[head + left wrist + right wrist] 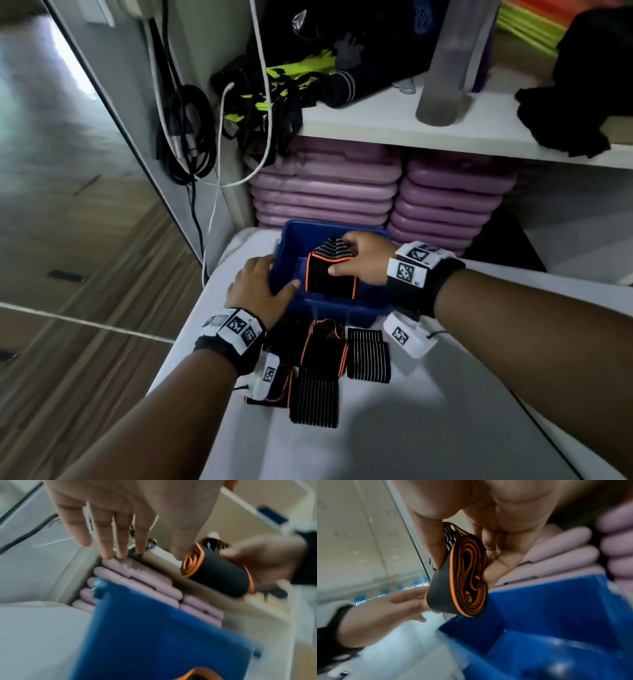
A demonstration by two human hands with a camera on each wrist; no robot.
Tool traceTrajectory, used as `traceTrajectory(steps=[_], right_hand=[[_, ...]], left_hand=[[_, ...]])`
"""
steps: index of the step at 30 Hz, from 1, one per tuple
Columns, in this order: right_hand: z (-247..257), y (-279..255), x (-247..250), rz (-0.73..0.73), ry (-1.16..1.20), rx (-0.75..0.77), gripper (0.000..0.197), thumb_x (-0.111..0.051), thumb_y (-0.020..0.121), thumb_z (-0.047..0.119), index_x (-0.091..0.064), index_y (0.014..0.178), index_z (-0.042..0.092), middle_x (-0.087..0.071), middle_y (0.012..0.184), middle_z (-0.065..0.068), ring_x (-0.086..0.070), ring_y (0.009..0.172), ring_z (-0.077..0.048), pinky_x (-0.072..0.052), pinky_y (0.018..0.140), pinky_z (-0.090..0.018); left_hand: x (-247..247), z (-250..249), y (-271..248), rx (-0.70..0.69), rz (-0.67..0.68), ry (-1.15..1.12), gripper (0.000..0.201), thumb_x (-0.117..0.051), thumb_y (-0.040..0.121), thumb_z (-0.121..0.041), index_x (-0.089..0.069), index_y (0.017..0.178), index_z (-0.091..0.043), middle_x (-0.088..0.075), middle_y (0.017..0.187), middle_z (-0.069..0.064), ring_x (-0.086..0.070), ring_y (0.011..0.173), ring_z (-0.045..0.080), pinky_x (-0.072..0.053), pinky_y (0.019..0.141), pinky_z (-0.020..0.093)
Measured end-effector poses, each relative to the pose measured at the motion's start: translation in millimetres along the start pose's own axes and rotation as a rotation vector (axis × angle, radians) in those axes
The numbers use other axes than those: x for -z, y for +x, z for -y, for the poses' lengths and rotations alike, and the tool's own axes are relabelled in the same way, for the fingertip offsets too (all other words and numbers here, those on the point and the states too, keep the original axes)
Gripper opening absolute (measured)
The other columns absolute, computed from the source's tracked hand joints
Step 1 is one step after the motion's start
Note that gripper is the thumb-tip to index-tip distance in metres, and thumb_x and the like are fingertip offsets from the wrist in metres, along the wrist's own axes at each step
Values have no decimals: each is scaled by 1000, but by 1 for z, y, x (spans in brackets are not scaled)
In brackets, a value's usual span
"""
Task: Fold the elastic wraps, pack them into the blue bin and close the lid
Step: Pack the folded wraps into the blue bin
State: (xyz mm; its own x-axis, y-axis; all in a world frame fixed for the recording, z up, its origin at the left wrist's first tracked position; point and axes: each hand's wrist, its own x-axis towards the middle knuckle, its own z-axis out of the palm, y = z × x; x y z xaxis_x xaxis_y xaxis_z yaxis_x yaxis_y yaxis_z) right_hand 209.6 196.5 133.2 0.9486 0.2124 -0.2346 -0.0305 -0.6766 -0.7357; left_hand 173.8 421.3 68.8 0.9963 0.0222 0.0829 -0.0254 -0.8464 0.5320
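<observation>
Elastic wrap [331,270], folded into a soft, light, springy bundle, hangs over the blue bin [291,240], pinched across its layers by the right hand [363,260]; left hand [263,284], fingers relaxed, rests on the bin's left rim.

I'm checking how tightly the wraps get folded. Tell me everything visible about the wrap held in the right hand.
The folded wrap is a black elastic band with orange edging, wound into a flattened coil whose layers show as orange loops at its end. One striped end sticks up behind the fingers. It looks like stretchy woven fabric. The right hand pinches it, thumb on one face and fingers on the other, holding it over the open blue bin, above the bottom. Nothing else touches it.
</observation>
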Motion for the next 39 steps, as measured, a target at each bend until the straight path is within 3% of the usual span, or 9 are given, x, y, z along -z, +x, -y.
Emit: traceTrajectory(steps=[4, 8, 11, 16, 22, 29, 31, 35, 39], right_hand=[[19, 37, 8, 5, -416, 100, 46, -76, 72, 40, -59, 111, 22, -69, 102, 2, -65, 93, -21, -52, 86, -34], [28, 71, -13, 185, -738, 121, 42, -70, 65, 48, -60, 94, 19, -69, 87, -2, -65, 80, -27, -55, 77, -40], [31, 88, -33, 285, -874, 117, 39, -72, 69, 47, -62, 95, 19, -70, 89, -3, -66, 80, -28, -56, 79, -40], [25, 106, -60, 365, -971, 72, 46, -67, 82, 49, -60, 111, 14, -68, 103, -7, -64, 89, -28, -51, 79, -34], [19, 121, -70, 520, -938, -57, 39, -63, 85, 54, -64, 92, 16, -73, 76, -3, -71, 73, -23, -56, 79, -36], [0, 140, -83, 661, -670, -225, 29, -71, 86, 27, -63, 103, 5, -74, 91, -14, -74, 80, -27, -61, 75, -41], [-5, 141, -85, 670, -697, -206, 24, -71, 85, 24, -64, 101, 9, -74, 88, -9, -74, 78, -23, -61, 77, -40], [-4, 141, -87, 637, -1000, -70, 33, -68, 84, 44, -61, 103, 18, -73, 99, -9, -70, 92, -27, -55, 86, -39], [-5, 148, -91, 652, -971, -87, 41, -68, 84, 46, -68, 110, 14, -76, 94, -6, -71, 90, -23, -56, 88, -39]], left_hand=[[-16, 7, 8, 58, 200, 201, 110, -49, 66, -84, -14, 152, -26, -24, 157, -5, -37, 137, 23, -35, 106, 47], [-30, 14, 6, 126, 283, 161, 114, -45, 69, -86, -1, 154, -25, -7, 162, -7, -28, 143, 20, -30, 112, 46], [-31, 15, 3, 130, 277, 123, 112, -46, 72, -84, 3, 154, -26, -2, 162, -10, -30, 143, 19, -29, 111, 43], [-29, 12, 3, 139, 274, 87, 110, -49, 72, -80, 3, 153, -27, 0, 162, -13, -35, 140, 18, -29, 111, 42], [-29, 13, 4, 128, 254, 78, 111, -45, 69, -83, 3, 153, -29, -1, 161, -15, -37, 138, 14, -28, 113, 43], [-36, 20, 4, 123, 241, 72, 112, -39, 66, -87, 5, 152, -30, 1, 161, -16, -37, 138, 12, -27, 113, 46], [-36, 20, 4, 124, 246, 67, 113, -39, 66, -87, 5, 152, -29, 1, 161, -16, -38, 138, 12, -27, 113, 46], [-35, 19, 4, 122, 251, 58, 112, -40, 66, -86, 5, 152, -30, 1, 161, -16, -39, 137, 12, -28, 113, 46], [-37, 20, 3, 126, 255, 59, 111, -40, 67, -86, 5, 152, -31, 2, 160, -17, -43, 134, 13, -28, 113, 46]])
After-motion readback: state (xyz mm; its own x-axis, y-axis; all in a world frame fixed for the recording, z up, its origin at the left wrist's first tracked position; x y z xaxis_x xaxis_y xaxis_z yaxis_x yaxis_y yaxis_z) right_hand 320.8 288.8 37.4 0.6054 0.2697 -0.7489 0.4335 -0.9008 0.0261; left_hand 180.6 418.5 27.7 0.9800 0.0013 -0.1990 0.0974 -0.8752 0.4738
